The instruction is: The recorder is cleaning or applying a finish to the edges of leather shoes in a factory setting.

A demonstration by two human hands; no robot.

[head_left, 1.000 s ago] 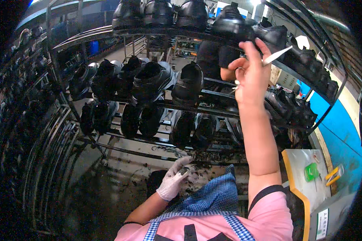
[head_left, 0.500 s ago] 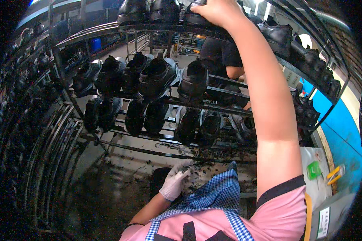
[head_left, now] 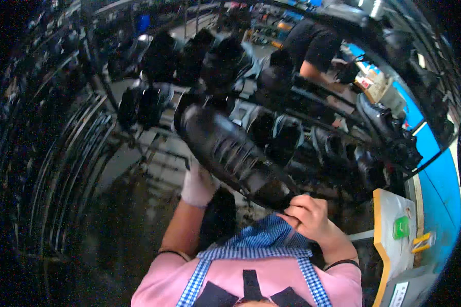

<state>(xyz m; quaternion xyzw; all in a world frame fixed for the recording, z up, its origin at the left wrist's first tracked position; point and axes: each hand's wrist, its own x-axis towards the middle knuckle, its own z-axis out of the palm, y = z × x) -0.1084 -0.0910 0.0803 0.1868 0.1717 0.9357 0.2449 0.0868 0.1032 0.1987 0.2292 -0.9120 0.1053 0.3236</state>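
Note:
A black lace-up shoe is held slantwise in front of me, its toe to the upper left and its heel toward me. My bare right hand is closed on the heel end, by the shoe's opening. In a white glove, my left hand is under the shoe's left side, close against it. Its fingers are hidden behind the shoe, so their grip does not show.
Ahead stands a metal rack with several black shoes on its tiers. Beyond it a person in a black top bends over, arm stretched out. At right are a board with a yellow edge, a green item and a yellow-handled tool.
My right hand has come down from the rack's top tier and now holds the shoe before me. My gloved left hand has moved left and up to the shoe. The view has shifted.

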